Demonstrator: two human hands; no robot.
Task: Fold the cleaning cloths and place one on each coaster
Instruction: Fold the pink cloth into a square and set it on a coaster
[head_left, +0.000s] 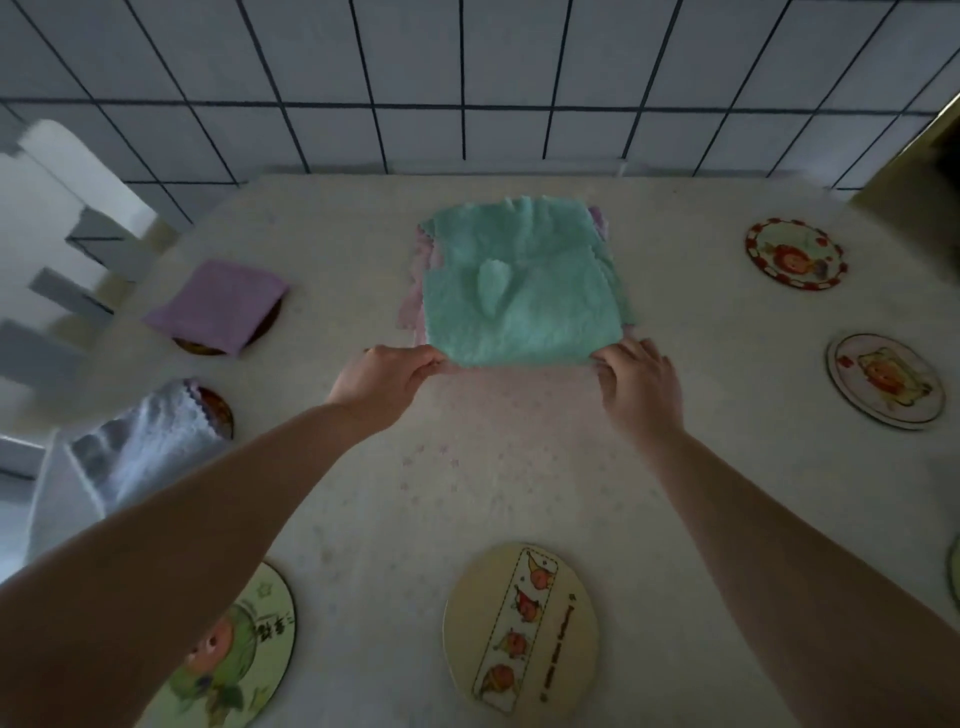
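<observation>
Not much here can be read. The round coaster at the bottom left, with a green cartoon picture on it, has a few dark signs near its right edge that look like Chinese writing, but they are too blurry to make out. The pale round coaster at the bottom middle has a thin line of tiny dark letters next to its strip of pictures, too small to read.

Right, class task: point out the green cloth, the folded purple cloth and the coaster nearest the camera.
green cloth (519, 306): head view, on the middle of its top surface.
folded purple cloth (218, 304): head view, on the centre of its upper face.
coaster nearest the camera (519, 631): head view, on its printed strip.
</observation>
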